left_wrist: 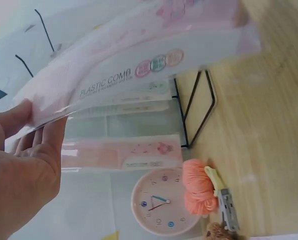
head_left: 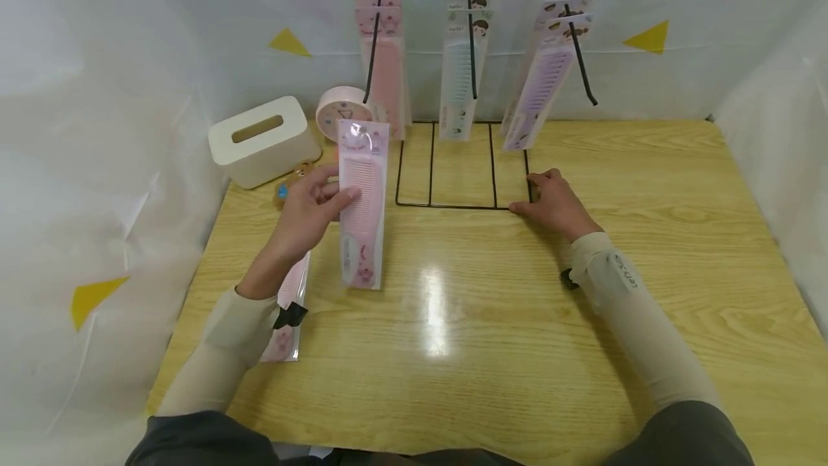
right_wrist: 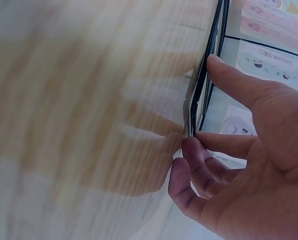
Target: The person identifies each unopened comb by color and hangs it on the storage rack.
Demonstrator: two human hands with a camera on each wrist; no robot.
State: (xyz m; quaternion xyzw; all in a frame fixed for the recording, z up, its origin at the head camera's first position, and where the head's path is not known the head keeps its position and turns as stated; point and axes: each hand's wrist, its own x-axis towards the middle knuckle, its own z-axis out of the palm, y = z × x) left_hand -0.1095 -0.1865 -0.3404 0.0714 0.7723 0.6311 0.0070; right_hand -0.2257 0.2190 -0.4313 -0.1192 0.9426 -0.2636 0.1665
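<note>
Above the table point(head_left: 491, 322), left hand point(head_left: 309, 213) pinching "PLASTIC COMB" pack point(head_left: 362, 203), right hand point(head_left: 555, 201) fingers resting on wire rack point(head_left: 462, 205)

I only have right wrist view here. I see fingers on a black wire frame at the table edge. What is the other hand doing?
Observer: The left hand holds a packaged pink comb upright above the table, left of the wire rack.
Operator: Anything already hanging on that rack?
Observer: Yes, three hooks carry packs: pink combs, pale blue-green combs and purple combs.
Operator: What exactly is my hand touching?
Observer: The right hand rests at the front right corner of the rack's base.
Operator: Any more packs lying loose?
Observer: One more pink pack lies flat under the left forearm.
</note>
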